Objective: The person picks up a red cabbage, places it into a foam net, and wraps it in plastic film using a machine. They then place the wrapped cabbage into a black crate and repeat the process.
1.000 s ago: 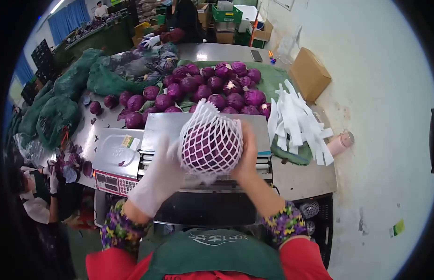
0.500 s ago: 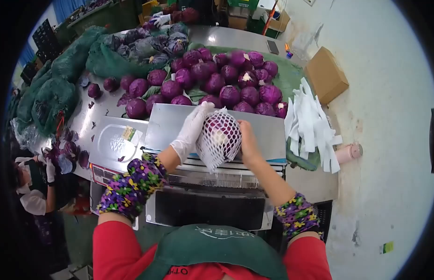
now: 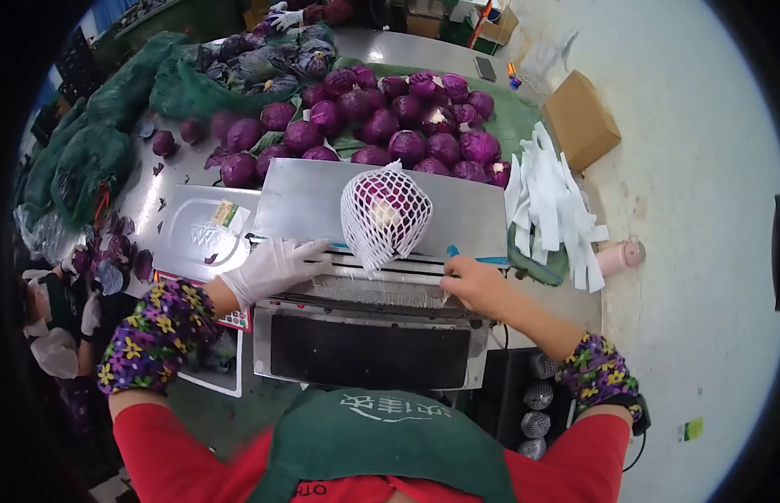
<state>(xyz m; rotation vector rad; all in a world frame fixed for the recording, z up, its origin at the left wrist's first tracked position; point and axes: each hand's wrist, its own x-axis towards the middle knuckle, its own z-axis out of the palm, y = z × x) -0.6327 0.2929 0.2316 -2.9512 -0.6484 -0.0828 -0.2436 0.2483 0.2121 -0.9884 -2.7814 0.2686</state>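
Observation:
A red cabbage in a white foam net (image 3: 386,214) rests on the metal top plate (image 3: 302,197) of a wrapping machine, with no hand on it. My left hand (image 3: 277,270), in a white glove, lies with fingers stretched along the machine's front rollers, left of the cabbage. My bare right hand (image 3: 478,285) is at the right end of the rollers, fingers curled closed. A small blue tip (image 3: 452,251) shows beside its thumb; whatever the fingers grip is hidden. Clear wrinkled film (image 3: 382,292) hangs at the front between my hands.
Behind the plate lie many red cabbages (image 3: 407,147) and green mesh sacks (image 3: 92,172). White foam nets (image 3: 545,201) hang at right near a cardboard box (image 3: 581,120) and a pink bottle (image 3: 621,257). A scale (image 3: 205,222) stands left. A crate holds wrapped cabbages (image 3: 537,396). Another person (image 3: 59,327) works at left.
Both hands have let go of the netted cabbage, now on the plate. They have moved down and apart to the machine's front edge. The view has shifted slightly.

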